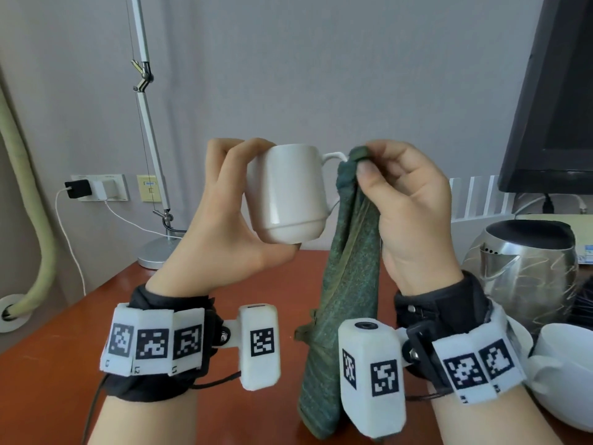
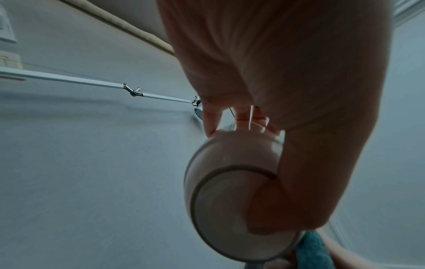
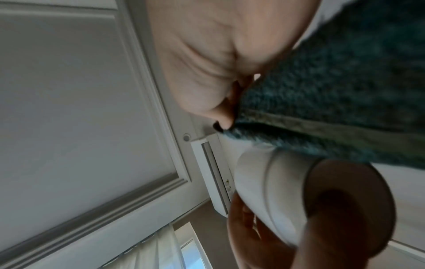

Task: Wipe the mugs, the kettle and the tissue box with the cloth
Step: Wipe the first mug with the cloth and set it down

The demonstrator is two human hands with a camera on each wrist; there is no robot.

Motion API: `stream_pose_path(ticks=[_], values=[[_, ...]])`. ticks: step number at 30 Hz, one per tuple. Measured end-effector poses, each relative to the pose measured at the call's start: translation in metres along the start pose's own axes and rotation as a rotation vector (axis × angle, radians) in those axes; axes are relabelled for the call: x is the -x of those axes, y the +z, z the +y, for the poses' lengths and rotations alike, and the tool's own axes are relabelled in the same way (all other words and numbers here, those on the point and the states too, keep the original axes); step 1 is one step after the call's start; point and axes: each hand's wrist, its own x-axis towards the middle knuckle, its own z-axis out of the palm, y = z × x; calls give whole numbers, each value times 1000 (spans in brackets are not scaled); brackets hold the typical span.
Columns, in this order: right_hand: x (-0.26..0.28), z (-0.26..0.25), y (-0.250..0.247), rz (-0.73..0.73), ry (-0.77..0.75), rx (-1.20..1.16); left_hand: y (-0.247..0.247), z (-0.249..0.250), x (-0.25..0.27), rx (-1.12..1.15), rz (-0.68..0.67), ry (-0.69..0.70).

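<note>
A glossy reddish-brown table [image 1: 96, 332] lay beneath both raised hands. On its right side stood the bulbous brushed-steel kettle [image 1: 526, 271], with a second white mug [image 1: 564, 374] just in front of it. The dark green terry cloth [image 1: 349, 274] hung in a long folded strip, its top bunched and pinched between thumb and curled fingers of the right hand [image 1: 414, 203], touching the handle of the smooth white ceramic mug [image 1: 288, 194]. The left hand [image 1: 224, 216] gripped that rounded mug above the table, fingers over the rim, thumb under its base.
</note>
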Motion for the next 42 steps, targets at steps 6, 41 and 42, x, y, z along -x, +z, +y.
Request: stream_pose_path(ticks=[6,41,42], values=[[-2,20,1,154,203,221,2,-12,3,-44,-20,-17],[39,103,39,-110,895,172,38,-98,49,581,-56,-982],[42,107,41,-116,914,159,39,-100,53,611,-42,-996]])
